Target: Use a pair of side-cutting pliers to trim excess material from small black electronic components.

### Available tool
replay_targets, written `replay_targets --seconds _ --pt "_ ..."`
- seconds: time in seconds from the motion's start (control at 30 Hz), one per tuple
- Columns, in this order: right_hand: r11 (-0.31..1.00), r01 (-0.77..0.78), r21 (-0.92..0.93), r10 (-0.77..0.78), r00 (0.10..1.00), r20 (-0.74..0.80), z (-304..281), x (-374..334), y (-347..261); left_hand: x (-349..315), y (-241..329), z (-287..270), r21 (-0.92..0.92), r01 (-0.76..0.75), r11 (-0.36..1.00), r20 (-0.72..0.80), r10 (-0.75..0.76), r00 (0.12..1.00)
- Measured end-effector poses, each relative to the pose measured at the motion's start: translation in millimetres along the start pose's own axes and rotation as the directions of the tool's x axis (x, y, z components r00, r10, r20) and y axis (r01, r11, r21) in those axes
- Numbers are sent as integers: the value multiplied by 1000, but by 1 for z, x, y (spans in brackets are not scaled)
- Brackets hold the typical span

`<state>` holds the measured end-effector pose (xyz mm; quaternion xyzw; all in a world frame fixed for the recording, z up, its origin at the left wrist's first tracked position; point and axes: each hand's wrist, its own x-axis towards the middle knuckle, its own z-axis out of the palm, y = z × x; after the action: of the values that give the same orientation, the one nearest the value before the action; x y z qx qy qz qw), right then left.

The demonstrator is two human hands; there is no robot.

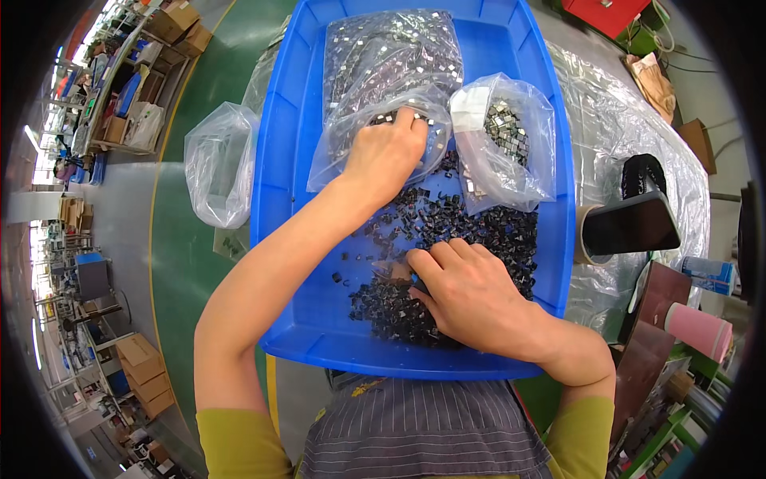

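The two hands were well apart, both bent at the knuckles and working over different parts of the same tray. The left hand (388, 150) reached into the crumpled mouth of a clear plastic bag (335, 152), its fingers curled downward and close together; the tips were partly hidden, so whether they had closed on anything could not be told. The right hand (476, 294) lay low over a heap of small dark pieces (391, 315), its fingers curled side by side and its thumb set slightly away from the index finger; whether it gripped any of the pieces could not be made out. These pieces spread across the near and right-hand part of the blue tray (562, 239), heaped just beside the right hand and scattered more thinly toward the left one. Beyond the left hand lay bulging clear plastic (391, 48) filled with small shiny pieces, and to its right an open bag with a white label (472, 108) held more of them. Outside the tray, another clear bag (219, 164) stood by its left wall. On the right, a surface covered with silvery sheeting (598, 104) carried a dark phone-like device (634, 225) next to a tape roll (588, 234). Stocked shelves (120, 104) stood farther left, across a green floor (187, 279).
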<state>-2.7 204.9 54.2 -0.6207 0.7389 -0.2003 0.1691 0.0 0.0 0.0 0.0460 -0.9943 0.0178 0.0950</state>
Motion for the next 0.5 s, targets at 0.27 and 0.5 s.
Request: replay_targets --seconds 0.27,0.5 --pt "998 20 53 -18 999 -46 -5 0 0 -27 16 -49 -406 20 914 -106 -69 992" --pt "941 -87 328 98 995 -17 -20 10 -6 -106 28 -118 -877 446 179 331 -448 830"
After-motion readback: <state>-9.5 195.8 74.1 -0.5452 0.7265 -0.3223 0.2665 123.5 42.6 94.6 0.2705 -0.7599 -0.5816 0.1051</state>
